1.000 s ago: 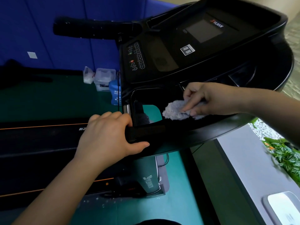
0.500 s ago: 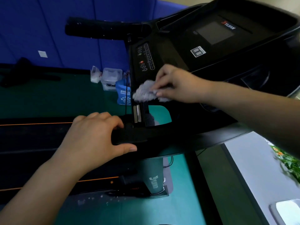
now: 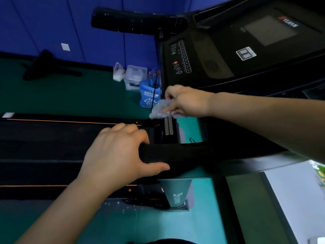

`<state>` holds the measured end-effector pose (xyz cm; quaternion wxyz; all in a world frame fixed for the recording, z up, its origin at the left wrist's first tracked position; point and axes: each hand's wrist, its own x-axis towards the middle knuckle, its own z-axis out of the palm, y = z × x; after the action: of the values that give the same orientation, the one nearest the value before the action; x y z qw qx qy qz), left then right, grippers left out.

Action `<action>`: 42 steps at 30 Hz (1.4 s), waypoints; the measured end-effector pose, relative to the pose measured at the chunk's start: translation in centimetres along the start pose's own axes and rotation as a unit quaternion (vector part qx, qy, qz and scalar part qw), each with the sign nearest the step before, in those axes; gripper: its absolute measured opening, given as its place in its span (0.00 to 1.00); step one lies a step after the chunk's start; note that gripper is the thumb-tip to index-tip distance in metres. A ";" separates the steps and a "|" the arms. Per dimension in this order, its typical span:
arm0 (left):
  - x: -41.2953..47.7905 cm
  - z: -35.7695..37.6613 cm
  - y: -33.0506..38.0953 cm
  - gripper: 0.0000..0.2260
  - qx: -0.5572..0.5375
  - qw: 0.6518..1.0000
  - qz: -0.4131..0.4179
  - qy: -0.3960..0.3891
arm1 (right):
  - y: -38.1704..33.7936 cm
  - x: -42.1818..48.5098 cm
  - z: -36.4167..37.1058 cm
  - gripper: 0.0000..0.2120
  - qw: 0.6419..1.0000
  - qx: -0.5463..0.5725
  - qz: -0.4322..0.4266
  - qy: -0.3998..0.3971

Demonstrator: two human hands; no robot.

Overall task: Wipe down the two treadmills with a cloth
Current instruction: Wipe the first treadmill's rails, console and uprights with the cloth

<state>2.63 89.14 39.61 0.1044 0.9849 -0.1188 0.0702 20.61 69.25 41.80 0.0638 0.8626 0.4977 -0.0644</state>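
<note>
Our left hand (image 3: 119, 152) grips the handrail (image 3: 167, 153), our right hand (image 3: 188, 101) pinches the cloth (image 3: 161, 110) — swiping upward, we could accidentally press the console buttons (image 3: 183, 57).

This is looking like a gym or fitness room: a black treadmill (image 3: 228, 55) with a screen and button panel is filling the view, with a long black belt (image 3: 44, 147) edged in orange lines stretching away below its console. Behind the treadmill, blue padded wall panels (image 3: 52, 23) are rising from a green floor (image 3: 70, 95), where a plastic box (image 3: 135, 77) and a blue bag (image 3: 149, 95) are sitting.
</note>
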 end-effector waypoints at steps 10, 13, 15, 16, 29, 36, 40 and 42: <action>0.0 0.2 0.0 0.31 0.003 1.000 -0.003 0.018 | 3.0 2.0 -1.4 0.13 0.994 -0.005 0.111 -0.007; 0.0 0.2 0.0 0.31 -0.004 1.000 -0.004 0.024 | 4.1 0.5 -1.9 0.16 0.992 -0.014 0.119 -0.050; -0.1 0.2 0.1 0.31 -0.007 1.000 -0.005 0.020 | 4.4 -0.9 -2.4 0.17 0.989 -0.013 0.137 -0.060; -0.1 0.2 0.1 0.31 -0.009 1.000 -0.005 0.021 | 4.5 -1.7 -2.5 0.17 0.987 -0.007 0.150 -0.055; -0.4 -0.2 0.4 0.33 0.006 1.000 -0.004 0.011 | 2.2 -14.0 -5.4 0.16 0.955 0.061 0.284 -0.051; -0.6 -0.4 0.6 0.30 0.005 1.000 -0.005 -0.004 | -3.4 -19.1 -5.4 0.15 0.956 0.104 0.273 -0.033; -0.5 -0.3 0.5 0.33 0.010 1.000 -0.001 -0.013 | -5.3 -19.5 -5.1 0.16 0.959 0.115 0.257 -0.018; -0.3 -0.3 0.3 0.37 0.009 1.000 0.005 -0.027 | -6.5 -18.7 -4.5 0.16 0.963 0.136 0.233 -0.011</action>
<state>2.24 88.97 39.92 0.0914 0.9868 -0.1261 0.0450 5.91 57.37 49.23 -0.0354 0.9545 0.2685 -0.1245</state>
